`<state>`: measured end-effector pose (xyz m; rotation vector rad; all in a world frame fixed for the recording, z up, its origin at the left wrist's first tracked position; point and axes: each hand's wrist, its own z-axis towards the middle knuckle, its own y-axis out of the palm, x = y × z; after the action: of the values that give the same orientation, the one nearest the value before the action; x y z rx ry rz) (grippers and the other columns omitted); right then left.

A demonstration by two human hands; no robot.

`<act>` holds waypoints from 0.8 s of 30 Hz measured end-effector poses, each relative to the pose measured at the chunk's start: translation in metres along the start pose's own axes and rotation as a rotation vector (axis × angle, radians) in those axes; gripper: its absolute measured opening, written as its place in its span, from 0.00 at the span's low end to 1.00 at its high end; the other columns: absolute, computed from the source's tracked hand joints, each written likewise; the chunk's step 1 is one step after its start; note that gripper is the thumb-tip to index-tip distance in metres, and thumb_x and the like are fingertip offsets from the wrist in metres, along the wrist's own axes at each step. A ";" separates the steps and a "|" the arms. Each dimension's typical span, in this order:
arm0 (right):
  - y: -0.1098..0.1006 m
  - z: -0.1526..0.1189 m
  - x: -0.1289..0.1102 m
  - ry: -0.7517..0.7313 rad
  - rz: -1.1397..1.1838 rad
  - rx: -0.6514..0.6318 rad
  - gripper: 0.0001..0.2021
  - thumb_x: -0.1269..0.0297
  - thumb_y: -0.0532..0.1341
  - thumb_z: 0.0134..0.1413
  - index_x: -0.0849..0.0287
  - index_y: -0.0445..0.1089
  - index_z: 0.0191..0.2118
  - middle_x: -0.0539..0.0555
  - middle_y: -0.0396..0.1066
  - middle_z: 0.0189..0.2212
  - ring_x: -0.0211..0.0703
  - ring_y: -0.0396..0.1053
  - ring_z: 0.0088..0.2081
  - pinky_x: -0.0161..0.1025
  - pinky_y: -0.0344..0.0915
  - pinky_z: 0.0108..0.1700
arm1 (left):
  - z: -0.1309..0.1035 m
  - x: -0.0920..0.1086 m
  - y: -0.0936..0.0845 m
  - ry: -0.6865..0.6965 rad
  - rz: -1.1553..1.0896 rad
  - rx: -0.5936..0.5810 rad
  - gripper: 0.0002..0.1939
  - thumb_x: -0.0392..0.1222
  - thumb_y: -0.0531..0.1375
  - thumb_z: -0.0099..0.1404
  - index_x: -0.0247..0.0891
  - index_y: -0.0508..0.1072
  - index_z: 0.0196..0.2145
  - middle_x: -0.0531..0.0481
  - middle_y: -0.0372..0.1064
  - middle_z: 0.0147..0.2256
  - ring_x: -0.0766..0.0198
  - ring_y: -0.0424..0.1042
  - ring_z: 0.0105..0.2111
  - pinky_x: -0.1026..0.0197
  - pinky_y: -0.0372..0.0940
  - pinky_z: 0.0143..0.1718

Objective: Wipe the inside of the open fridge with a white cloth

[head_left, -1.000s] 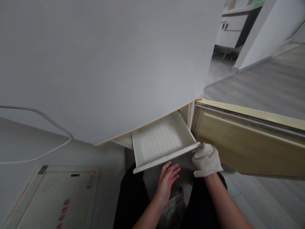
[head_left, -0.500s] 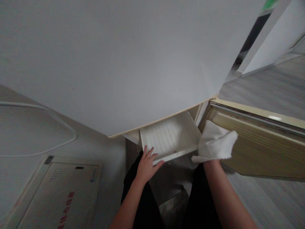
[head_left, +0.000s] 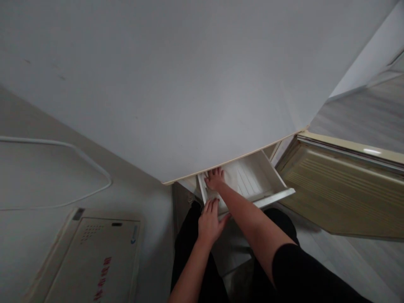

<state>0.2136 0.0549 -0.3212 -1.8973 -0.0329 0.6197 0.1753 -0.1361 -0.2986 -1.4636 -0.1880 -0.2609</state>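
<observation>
Hands (head_left: 208,224) (head_left: 215,179) at drawer (head_left: 259,176); blurred red lettering (head_left: 102,280), blue logo (head_left: 133,240) on panel (head_left: 75,267)

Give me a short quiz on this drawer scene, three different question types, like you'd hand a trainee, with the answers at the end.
1. Where is the right hand?
A) On the open door
B) Inside the drawer
C) On the floor

2. True or false: the left hand is at the drawer's front edge.

3. Fill in the colour: the large lettering on the pale panel is ____.

Key: 1 B; 2 true; 3 red.
</observation>
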 end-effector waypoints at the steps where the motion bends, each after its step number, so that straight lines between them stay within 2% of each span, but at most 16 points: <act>1: 0.008 0.001 -0.003 -0.039 -0.023 -0.009 0.35 0.56 0.49 0.68 0.63 0.43 0.76 0.66 0.33 0.75 0.63 0.29 0.75 0.61 0.30 0.72 | 0.000 -0.002 0.001 0.002 -0.007 0.027 0.33 0.59 0.57 0.70 0.31 0.65 0.63 0.36 0.67 0.61 0.46 0.61 0.66 0.46 0.66 0.62; 4: 0.017 0.006 0.005 -0.163 -0.081 -0.053 0.37 0.56 0.50 0.67 0.57 0.39 0.76 0.60 0.29 0.75 0.60 0.25 0.75 0.63 0.22 0.72 | -0.001 -0.005 0.006 0.012 -0.025 0.087 0.36 0.59 0.56 0.70 0.30 0.59 0.66 0.34 0.63 0.64 0.45 0.56 0.68 0.46 0.65 0.63; 6: 0.012 0.011 0.025 -0.158 -0.085 -0.074 0.38 0.49 0.50 0.66 0.52 0.39 0.76 0.58 0.27 0.76 0.60 0.23 0.75 0.66 0.21 0.70 | 0.000 -0.004 0.007 -0.001 -0.032 0.099 0.38 0.61 0.57 0.69 0.31 0.57 0.66 0.34 0.61 0.65 0.45 0.54 0.69 0.45 0.64 0.63; 10: -0.013 0.016 0.084 0.026 -0.086 -0.068 0.49 0.31 0.52 0.58 0.49 0.35 0.76 0.56 0.20 0.75 0.63 0.16 0.74 0.70 0.18 0.68 | 0.002 -0.001 0.008 -0.010 -0.037 0.106 0.38 0.61 0.57 0.69 0.33 0.56 0.66 0.34 0.60 0.66 0.46 0.53 0.70 0.44 0.63 0.64; 13: -0.032 0.012 0.132 0.156 -0.091 -0.040 0.55 0.26 0.53 0.53 0.48 0.30 0.76 0.56 0.15 0.75 0.66 0.12 0.73 0.70 0.20 0.68 | 0.003 0.002 0.006 -0.034 -0.045 0.138 0.36 0.60 0.57 0.70 0.33 0.57 0.65 0.34 0.59 0.66 0.47 0.54 0.69 0.44 0.63 0.64; 16: -0.047 0.007 0.167 0.249 -0.071 -0.093 0.59 0.26 0.56 0.51 0.47 0.22 0.75 0.58 0.14 0.75 0.68 0.22 0.74 0.67 0.32 0.70 | 0.004 0.005 0.004 -0.067 -0.039 0.186 0.34 0.59 0.56 0.71 0.33 0.58 0.64 0.34 0.56 0.68 0.46 0.51 0.71 0.44 0.61 0.65; 19: -0.056 0.005 0.180 0.278 -0.045 -0.212 0.62 0.28 0.58 0.51 0.48 0.16 0.74 0.60 0.22 0.76 0.66 0.33 0.75 0.63 0.38 0.71 | 0.003 0.010 0.005 -0.073 -0.025 0.191 0.32 0.59 0.56 0.71 0.35 0.60 0.63 0.35 0.54 0.69 0.44 0.48 0.71 0.42 0.61 0.65; 21: -0.057 0.007 0.177 0.301 -0.028 -0.248 0.63 0.29 0.59 0.50 0.49 0.13 0.73 0.62 0.24 0.75 0.65 0.33 0.75 0.63 0.38 0.71 | 0.002 0.012 0.006 -0.100 -0.021 0.206 0.30 0.58 0.55 0.71 0.36 0.62 0.62 0.36 0.56 0.68 0.44 0.49 0.71 0.42 0.63 0.64; 24: -0.054 0.010 0.159 0.318 -0.031 -0.276 0.66 0.31 0.64 0.48 0.49 0.13 0.73 0.65 0.15 0.74 0.70 0.29 0.74 0.67 0.37 0.69 | 0.002 0.014 0.008 -0.130 -0.010 0.235 0.28 0.57 0.56 0.71 0.36 0.64 0.60 0.37 0.59 0.67 0.44 0.50 0.71 0.42 0.65 0.63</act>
<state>0.3606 0.1347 -0.3410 -2.2392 0.0599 0.2968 0.1911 -0.1342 -0.3022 -1.2471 -0.3210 -0.1461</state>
